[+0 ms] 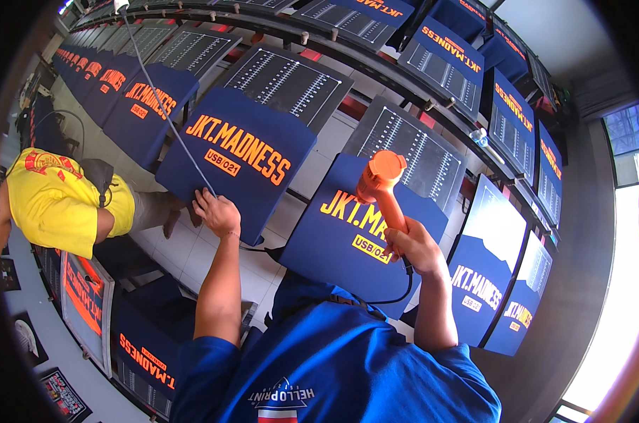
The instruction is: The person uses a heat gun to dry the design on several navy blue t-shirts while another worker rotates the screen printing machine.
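Heat gun (381, 185), orange and chunky, is sitting in the right hand (417, 248), which is wrapping tight around its handle. Its round nose is pointing down over a dark blue shirt (333, 247) with orange and yellow letters on it. That shirt is lying flat on a slanted board, right in front of the person. A black cord (397, 292) is hanging from the bottom of the handle and curling back toward the person's body.

The left hand (217, 211) is resting on the bottom edge of the next blue shirt (238, 158), the one on the left, with fingers bent and pressing on the cloth. It is not holding anything else that I can see.

The gun looks hard and stiff, made of plastic, and probably not very heavy, since one hand is carrying it. The handle is the good place to hold it; the nose end is likely getting hot. The shirts look soft and floppy, so pinching an edge is the easy way to take them.

Many more boards with blue shirts are standing in long rows. Another person in a yellow shirt (59, 201) is bending over at the left.
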Motion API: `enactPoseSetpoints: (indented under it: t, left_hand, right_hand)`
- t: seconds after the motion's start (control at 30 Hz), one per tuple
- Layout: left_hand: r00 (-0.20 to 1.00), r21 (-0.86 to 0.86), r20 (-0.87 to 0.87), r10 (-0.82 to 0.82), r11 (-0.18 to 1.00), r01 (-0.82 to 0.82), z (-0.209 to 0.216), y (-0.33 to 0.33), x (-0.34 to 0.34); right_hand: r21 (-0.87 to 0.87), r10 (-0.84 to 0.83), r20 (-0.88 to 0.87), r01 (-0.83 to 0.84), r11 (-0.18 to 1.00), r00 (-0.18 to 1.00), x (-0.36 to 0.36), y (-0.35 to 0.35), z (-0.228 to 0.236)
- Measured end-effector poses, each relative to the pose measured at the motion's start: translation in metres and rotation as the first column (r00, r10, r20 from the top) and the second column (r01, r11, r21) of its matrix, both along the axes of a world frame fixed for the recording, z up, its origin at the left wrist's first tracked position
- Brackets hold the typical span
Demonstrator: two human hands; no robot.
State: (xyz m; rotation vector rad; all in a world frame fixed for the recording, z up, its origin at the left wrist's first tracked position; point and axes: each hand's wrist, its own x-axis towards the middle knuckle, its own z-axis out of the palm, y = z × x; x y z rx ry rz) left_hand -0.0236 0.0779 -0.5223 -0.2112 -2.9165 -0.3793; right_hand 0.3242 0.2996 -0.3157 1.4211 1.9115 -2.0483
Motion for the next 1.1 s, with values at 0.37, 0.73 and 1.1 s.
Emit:
enactPoseSetpoints:
  t: [0.37,0.73,1.1]
  left_hand:
    - [0.999,-0.019,-0.029,-0.014,1.000,0.014,-0.002,-0.003,0.000]
    - [1.000,-0.025,-0.015,-0.012,1.000,0.012,0.001,-0.002,0.001]
    - [0.999,-0.037,-0.018,-0.027,0.999,0.026,0.003,-0.002,0.000]
  right_hand:
    - [-0.029,0.012,-0.019,-0.013,0.999,1.000,0.004,-0.001,0.001]
    - [-0.004,-0.005,-0.007,0.005,1.000,1.000,0.017,-0.012,-0.002]
    - [-0.100,0.064,0.050,-0.059,0.993,0.997,0.019,-0.027,0.019]
